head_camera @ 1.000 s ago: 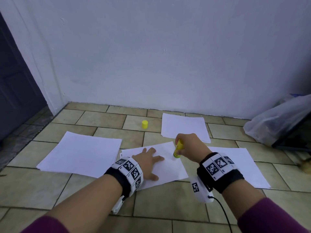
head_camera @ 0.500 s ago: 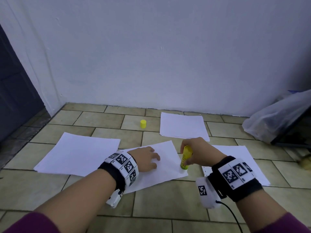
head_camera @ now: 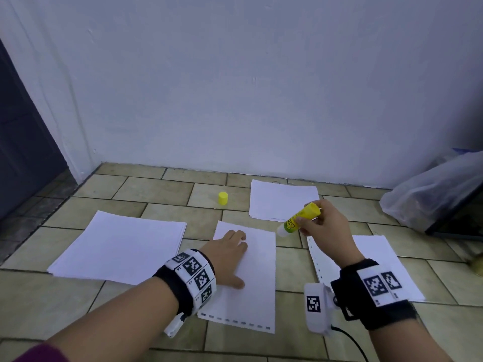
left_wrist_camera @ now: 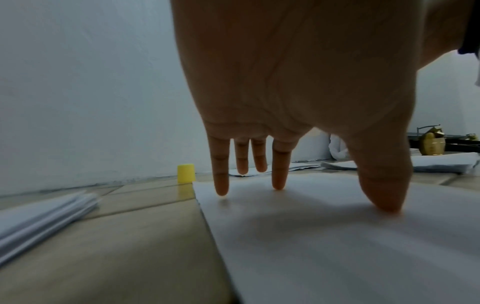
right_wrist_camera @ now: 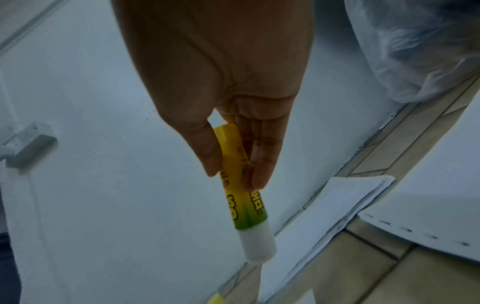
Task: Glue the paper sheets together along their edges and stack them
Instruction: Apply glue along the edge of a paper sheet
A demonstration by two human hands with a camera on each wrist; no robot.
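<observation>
A white paper sheet (head_camera: 257, 273) lies lengthwise on the tiled floor before me, with a dashed line along its near edge. My left hand (head_camera: 226, 253) presses it flat with straight, spread fingers (left_wrist_camera: 279, 170). My right hand (head_camera: 322, 220) is raised above the floor to the sheet's right and pinches a yellow-green glue stick (head_camera: 300, 216), white tip pointing down-left. In the right wrist view the glue stick (right_wrist_camera: 242, 195) sits between thumb and fingers. Its yellow cap (head_camera: 223, 198) stands on the floor behind the sheet.
A paper stack (head_camera: 120, 246) lies at the left, another stack (head_camera: 282, 199) at the back by the wall, and a dashed-edge sheet (head_camera: 371, 259) at the right under my right wrist. A plastic bag (head_camera: 431, 194) sits far right. A dark door (head_camera: 23, 152) is at the left.
The sheet has turned from slanted to lengthwise under my left hand. My right hand lifted the glue stick off the sheet's right edge and moved it up and to the right.
</observation>
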